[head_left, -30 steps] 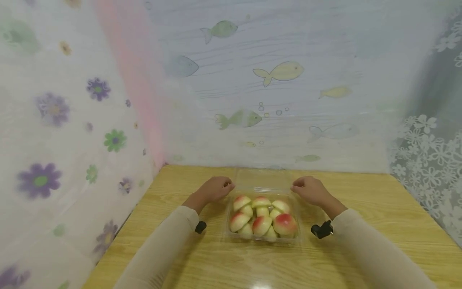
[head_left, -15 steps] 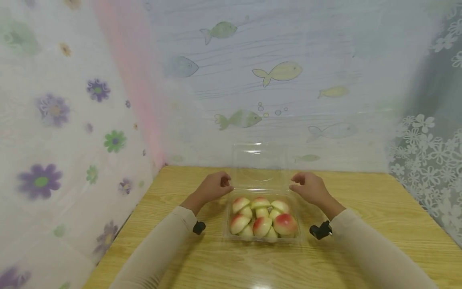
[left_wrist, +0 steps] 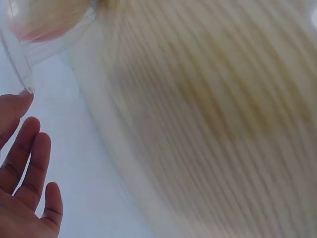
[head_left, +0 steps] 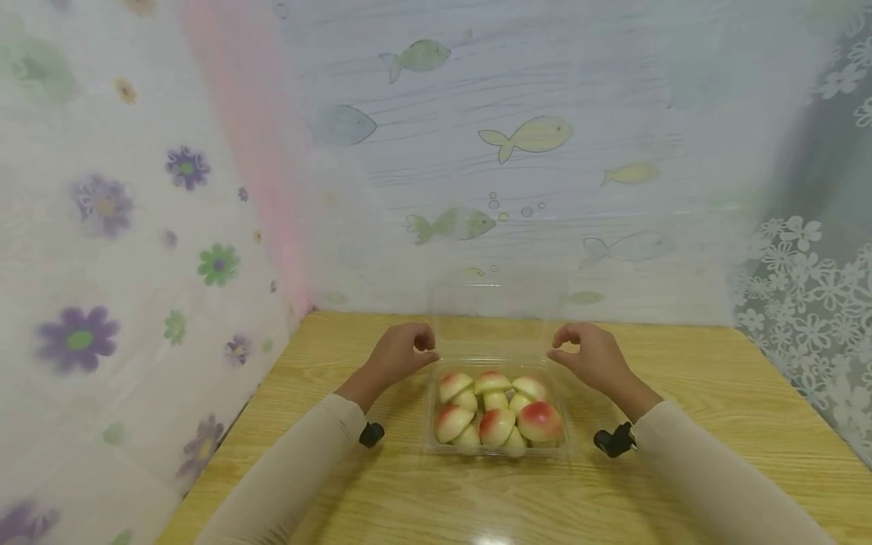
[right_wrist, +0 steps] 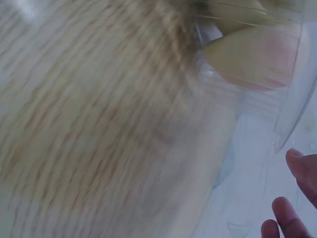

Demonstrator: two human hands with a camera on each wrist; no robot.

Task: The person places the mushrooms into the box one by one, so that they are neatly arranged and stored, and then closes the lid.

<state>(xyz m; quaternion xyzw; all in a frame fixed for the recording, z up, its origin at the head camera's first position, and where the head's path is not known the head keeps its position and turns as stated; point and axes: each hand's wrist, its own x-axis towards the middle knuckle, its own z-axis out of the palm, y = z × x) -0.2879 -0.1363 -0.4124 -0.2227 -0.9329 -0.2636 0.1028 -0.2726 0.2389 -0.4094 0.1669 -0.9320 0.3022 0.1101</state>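
Note:
In the head view, a clear plastic clamshell box (head_left: pixel 565 453) on the table holds several mushroom-shaped pieces (head_left: pixel 538 421), pale yellow with red-tinged caps. Its clear lid (head_left: pixel 500 314) stands raised at the back and is hard to make out. My left hand (head_left: pixel 398 356) is at the box's back left corner, thumb and fingers apart; in the left wrist view its thumb (left_wrist: pixel 17 106) touches the plastic corner. At the back right corner is my right hand (head_left: pixel 594 357), fingers bent loosely. The right wrist view shows that thumb (right_wrist: pixel 299 163) just beside the plastic edge.
The box stands on a wood-grain table (head_left: pixel 497 499). Behind it hangs a pale sheet with fish drawings (head_left: pixel 531 136); a flowered sheet (head_left: pixel 78 337) hangs on the left. Black wrist camera mounts (head_left: pixel 615 439) stick out below both sleeves.
The lid, low behind the box a second ago, has swung up; since half a second ago its top edge appears lower and wider. The fingers of both hands have spread from the thumbs.

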